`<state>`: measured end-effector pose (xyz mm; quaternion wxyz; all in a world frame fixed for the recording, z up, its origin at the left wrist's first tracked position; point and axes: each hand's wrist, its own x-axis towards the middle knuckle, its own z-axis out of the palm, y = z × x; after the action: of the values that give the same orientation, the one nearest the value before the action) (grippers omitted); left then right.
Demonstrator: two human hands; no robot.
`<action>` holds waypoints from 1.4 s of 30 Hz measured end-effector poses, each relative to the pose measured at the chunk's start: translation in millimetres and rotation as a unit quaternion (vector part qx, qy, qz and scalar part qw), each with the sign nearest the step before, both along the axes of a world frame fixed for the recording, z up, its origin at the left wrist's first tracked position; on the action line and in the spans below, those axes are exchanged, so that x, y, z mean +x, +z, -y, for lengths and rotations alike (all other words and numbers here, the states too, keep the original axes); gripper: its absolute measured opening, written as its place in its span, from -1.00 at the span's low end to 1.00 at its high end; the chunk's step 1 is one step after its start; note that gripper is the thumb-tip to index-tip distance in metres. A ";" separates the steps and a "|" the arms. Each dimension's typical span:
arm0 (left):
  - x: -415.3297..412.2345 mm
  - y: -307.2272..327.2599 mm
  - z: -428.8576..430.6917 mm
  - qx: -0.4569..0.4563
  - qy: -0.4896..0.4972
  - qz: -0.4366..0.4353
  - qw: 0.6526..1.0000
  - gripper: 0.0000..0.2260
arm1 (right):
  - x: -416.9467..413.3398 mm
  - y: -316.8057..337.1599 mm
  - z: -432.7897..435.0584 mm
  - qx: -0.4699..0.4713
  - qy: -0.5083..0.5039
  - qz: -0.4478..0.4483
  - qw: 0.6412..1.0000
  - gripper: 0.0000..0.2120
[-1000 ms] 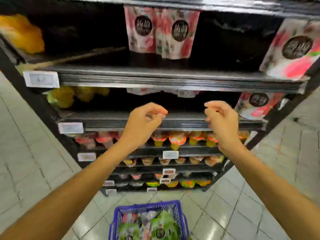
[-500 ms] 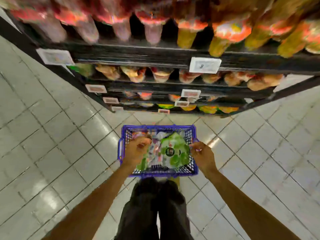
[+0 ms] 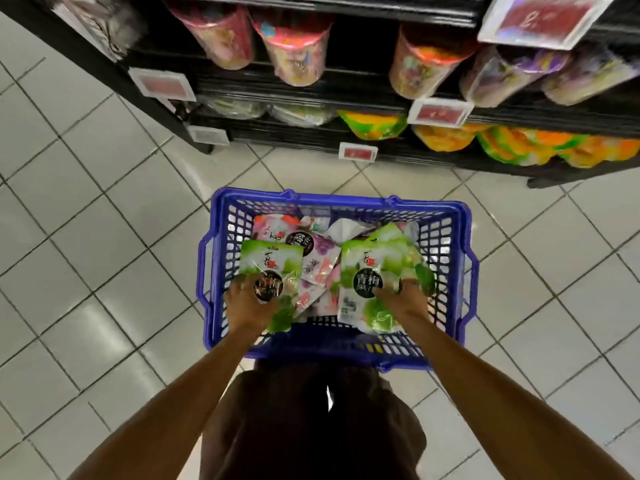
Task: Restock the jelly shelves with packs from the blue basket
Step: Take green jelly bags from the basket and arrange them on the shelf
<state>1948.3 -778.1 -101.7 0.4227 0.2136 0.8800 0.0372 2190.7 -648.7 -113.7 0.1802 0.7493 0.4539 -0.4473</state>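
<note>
Down in the blue basket (image 3: 446, 233), the left hand (image 3: 247, 308) gripped a green pack (image 3: 268, 263) in curled fingers, the right hand (image 3: 403, 301) a second green pack (image 3: 375, 268) likewise: pick-up step, I'd judge, lift to the shelves (image 3: 263, 93) next.

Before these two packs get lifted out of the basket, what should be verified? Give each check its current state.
1. Left hand holds the left green pack: ok.
2. Right hand holds the right green pack: ok.
3. Both packs free of the pink packs lying between them: cannot tell.
4. Blue basket upright in front of the shelves: ok.
5. Open shelf spot for green packs: cannot tell, none in view.
</note>
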 end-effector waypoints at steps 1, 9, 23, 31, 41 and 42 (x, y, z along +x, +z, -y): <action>-0.2 -11.4 1.1 -0.030 0.006 -0.008 1.000 -0.27 | -6.3 -13.7 2.2 -0.003 0.005 0.020 1.000 -0.16; 18.7 -54.1 -12.9 -0.185 0.023 -0.080 0.979 0.15 | -18.1 -57.1 14.2 -0.002 -0.013 0.018 1.000 -0.03; 21.7 -10.9 -15.9 0.027 0.079 0.017 0.996 -0.14 | 7.5 -9.0 27.3 -0.027 -0.260 -0.205 0.943 -0.80; 22.1 149.0 -64.9 0.173 0.200 0.179 0.948 -0.33 | 22.0 141.1 -7.5 -0.059 -0.388 -0.285 0.875 -0.42; 0.5 442.7 -125.1 0.302 0.125 0.255 0.910 -0.24 | 32.5 425.5 -63.2 0.019 -0.279 -0.466 0.840 -0.55; -0.5 466.6 -128.8 0.318 0.116 0.263 0.904 -0.21 | 33.2 449.6 -68.7 0.034 -0.264 -0.477 0.838 -0.64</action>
<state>1947.7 -649.3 364.9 0.5409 0.2152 0.6972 0.4184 2223.9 -580.0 335.9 -0.2091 0.5401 0.2839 -0.7642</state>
